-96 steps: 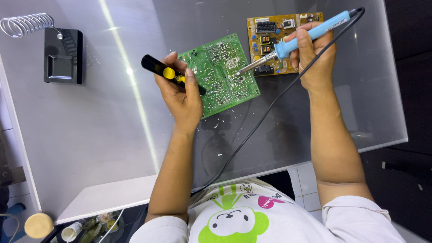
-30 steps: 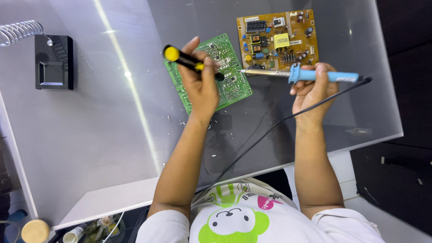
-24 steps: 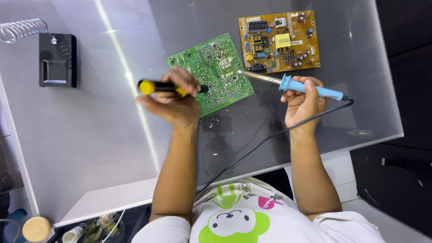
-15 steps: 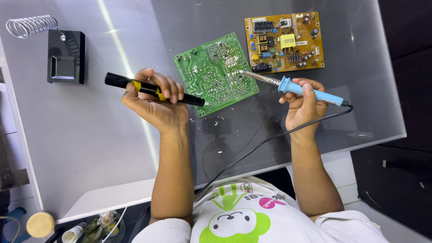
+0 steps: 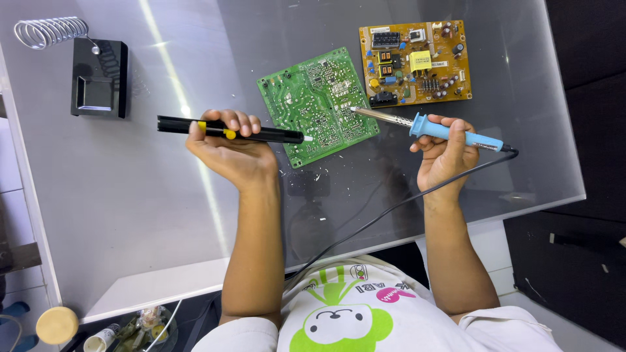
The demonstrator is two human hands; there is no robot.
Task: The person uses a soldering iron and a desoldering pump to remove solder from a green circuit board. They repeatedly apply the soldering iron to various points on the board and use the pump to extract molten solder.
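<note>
Right now I am holding a black desoldering pump (image 5: 229, 132) closed in my left hand (image 5: 231, 153), its pale tip touching the near edge of the green circuit board (image 5: 318, 104), which is lying solder side up toward the bench's far edge. My right hand (image 5: 445, 153) is gripping the soldering iron (image 5: 427, 127) by its blue handle, metal tip resting on the board. I judge the board light, stiff and fragile, best taken by its bare edges. A brown board (image 5: 415, 62) bristling with components is lying beside it.
</note>
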